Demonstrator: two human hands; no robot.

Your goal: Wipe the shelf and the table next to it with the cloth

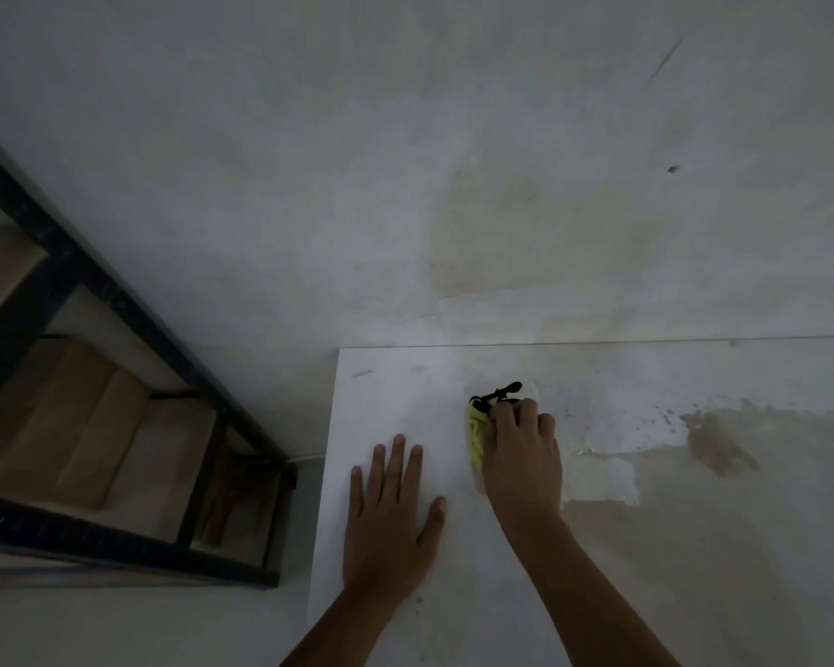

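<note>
A white table (646,387) fills the lower right, its top stained brown on the right side. My right hand (521,454) grips a bunched yellow-green and black cloth (477,426) and presses it on the tabletop near the back edge. My left hand (391,517) lies flat on the table to the left of the cloth, fingers straight and spread. A black-framed shelf (116,300) with wooden boards stands at the left, apart from the table.
A pale, stained wall (405,161) rises behind the table and shelf. A white cable (304,457) runs along the floor between the shelf foot and the table's left edge. Dark specks dot the tabletop right of the cloth.
</note>
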